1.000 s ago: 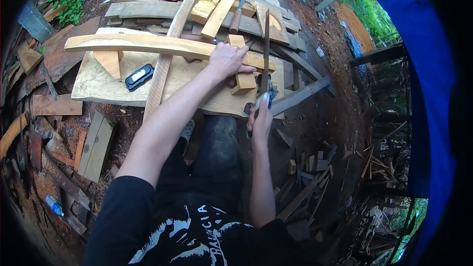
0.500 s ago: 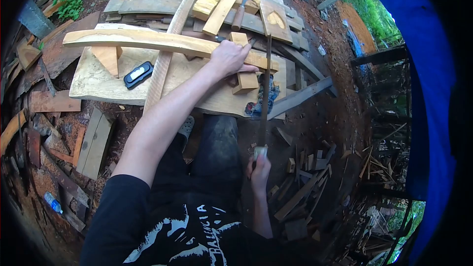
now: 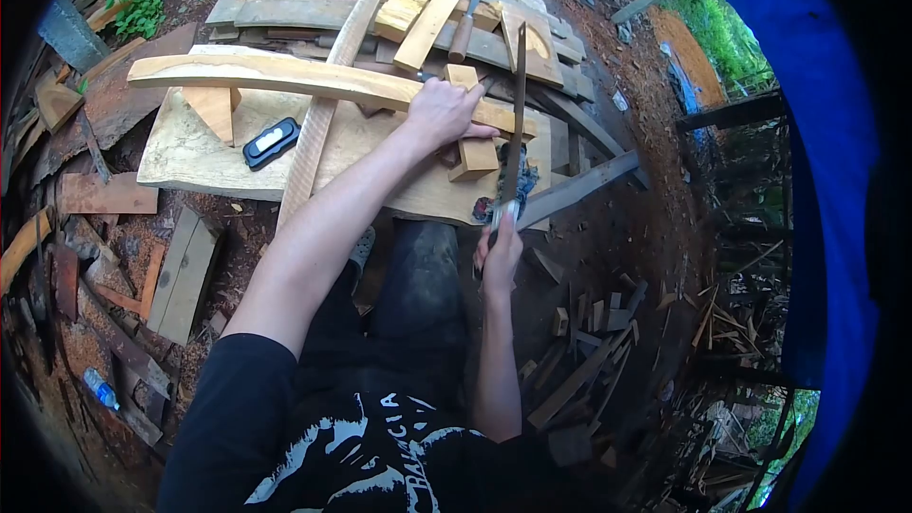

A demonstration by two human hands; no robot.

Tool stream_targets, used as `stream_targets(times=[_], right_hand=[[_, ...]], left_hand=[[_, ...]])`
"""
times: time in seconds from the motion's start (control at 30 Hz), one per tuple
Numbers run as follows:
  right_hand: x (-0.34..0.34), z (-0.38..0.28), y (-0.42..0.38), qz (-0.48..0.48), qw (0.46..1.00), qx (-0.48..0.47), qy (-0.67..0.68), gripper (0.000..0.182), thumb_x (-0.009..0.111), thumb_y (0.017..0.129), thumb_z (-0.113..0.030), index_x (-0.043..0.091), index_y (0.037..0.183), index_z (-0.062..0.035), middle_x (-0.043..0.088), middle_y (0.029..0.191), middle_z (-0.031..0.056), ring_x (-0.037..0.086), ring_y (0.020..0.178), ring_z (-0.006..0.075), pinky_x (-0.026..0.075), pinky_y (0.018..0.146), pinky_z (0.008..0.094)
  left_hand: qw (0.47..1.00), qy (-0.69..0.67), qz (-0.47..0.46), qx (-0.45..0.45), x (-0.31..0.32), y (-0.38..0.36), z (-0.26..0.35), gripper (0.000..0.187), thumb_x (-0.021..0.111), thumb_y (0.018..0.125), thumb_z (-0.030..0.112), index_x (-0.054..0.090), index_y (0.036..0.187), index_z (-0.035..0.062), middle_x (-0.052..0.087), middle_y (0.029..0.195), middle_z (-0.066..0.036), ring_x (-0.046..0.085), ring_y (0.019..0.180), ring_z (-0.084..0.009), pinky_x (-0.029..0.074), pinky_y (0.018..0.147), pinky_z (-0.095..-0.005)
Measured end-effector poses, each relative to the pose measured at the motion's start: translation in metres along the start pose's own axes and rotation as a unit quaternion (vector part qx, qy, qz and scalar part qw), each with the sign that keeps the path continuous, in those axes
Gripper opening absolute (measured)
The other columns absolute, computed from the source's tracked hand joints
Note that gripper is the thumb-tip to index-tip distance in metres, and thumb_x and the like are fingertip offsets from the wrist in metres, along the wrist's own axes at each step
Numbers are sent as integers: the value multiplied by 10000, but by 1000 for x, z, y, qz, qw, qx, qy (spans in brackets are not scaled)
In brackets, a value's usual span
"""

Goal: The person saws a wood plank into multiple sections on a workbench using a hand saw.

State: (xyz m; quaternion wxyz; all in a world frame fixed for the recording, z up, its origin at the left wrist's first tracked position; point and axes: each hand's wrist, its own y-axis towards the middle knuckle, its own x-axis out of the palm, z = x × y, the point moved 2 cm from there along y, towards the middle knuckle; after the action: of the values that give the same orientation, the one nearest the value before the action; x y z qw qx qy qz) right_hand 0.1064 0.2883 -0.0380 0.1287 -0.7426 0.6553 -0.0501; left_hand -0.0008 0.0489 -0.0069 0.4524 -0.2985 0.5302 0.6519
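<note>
My left hand [image 3: 442,114] is closed around a long, slightly curved wooden beam [image 3: 266,74], its thumb by a wooden block [image 3: 472,163] that crosses the beam. Below and to the right, my right hand [image 3: 501,256] grips the handle of a handsaw [image 3: 519,95]. The saw's blade points away from me and lies across the beam's right end. Under these pieces is a thick pale slab [image 3: 380,185]. A black case with a white patch [image 3: 271,143] rests on the slab beside a slanting wooden strip [image 3: 313,133].
Behind the slab, a chisel [image 3: 464,28] and a board with a heart-shaped mark [image 3: 534,46] lie on grey planks [image 3: 294,11]. Offcuts [image 3: 594,351] cover the ground at right. More boards [image 3: 183,275] and a plastic bottle [image 3: 100,388] are at left. A blue sheet [image 3: 807,133] hangs at far right.
My right hand has pushed the saw forward, away from my body, so its handle is now close to the slab's front edge. The left hand keeps its place on the beam.
</note>
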Motion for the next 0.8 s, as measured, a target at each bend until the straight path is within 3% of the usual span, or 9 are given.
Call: stream_targets(times=[0.23, 0.33, 0.53, 0.63, 0.73, 0.8], right_hand=[[-70, 42, -138, -23, 999, 30, -19, 445, 429, 1101, -442, 540, 910, -56, 416, 573, -43, 370, 429, 45, 284, 396, 228], [-75, 34, -145, -19, 999, 30, -35, 439, 429, 1102, -436, 543, 912, -56, 427, 579, -42, 371, 436, 38, 282, 406, 220], [-29, 11, -38, -10, 999, 22, -38, 459, 457, 1099, -444, 539, 884, -47, 430, 579, -45, 391, 441, 39, 284, 425, 211], [11, -24, 41, 2, 999, -4, -49, 542, 438, 1090, -518, 530, 818, -58, 403, 539, -39, 378, 410, 64, 290, 406, 234], [26, -30, 65, 10, 999, -7, -52, 585, 401, 1091, -554, 529, 797, -64, 396, 519, -28, 378, 392, 84, 302, 391, 252], [24, -29, 58, 20, 999, 10, -37, 587, 402, 1090, -554, 530, 794, -64, 393, 519, -30, 378, 393, 85, 304, 391, 254]], left_hand=[[1000, -2, -6, 0, 4, 1, -3, 862, 619, 775, 815, 673, 1148, 40, 705, 698, -104, 725, 678, -276, 531, 638, -375], [1000, -2, -17, 12, 3, 0, -1, 855, 609, 782, 815, 669, 1120, 32, 699, 690, -112, 722, 673, -284, 535, 627, -379], [999, -10, -19, 31, -5, 1, -3, 831, 603, 794, 811, 661, 1068, 29, 690, 675, -120, 716, 653, -295, 540, 597, -391], [999, -15, -18, 33, -6, 2, -2, 773, 593, 817, 802, 617, 941, 39, 676, 658, -142, 710, 650, -327, 538, 605, -417], [1000, -15, -15, 19, -7, 0, -1, 779, 597, 811, 805, 623, 971, 43, 691, 685, -132, 719, 678, -317, 537, 631, -418], [1000, 0, -20, -7, -4, 1, 0, 885, 616, 766, 827, 656, 1224, 71, 707, 703, -98, 728, 688, -271, 525, 636, -385]])
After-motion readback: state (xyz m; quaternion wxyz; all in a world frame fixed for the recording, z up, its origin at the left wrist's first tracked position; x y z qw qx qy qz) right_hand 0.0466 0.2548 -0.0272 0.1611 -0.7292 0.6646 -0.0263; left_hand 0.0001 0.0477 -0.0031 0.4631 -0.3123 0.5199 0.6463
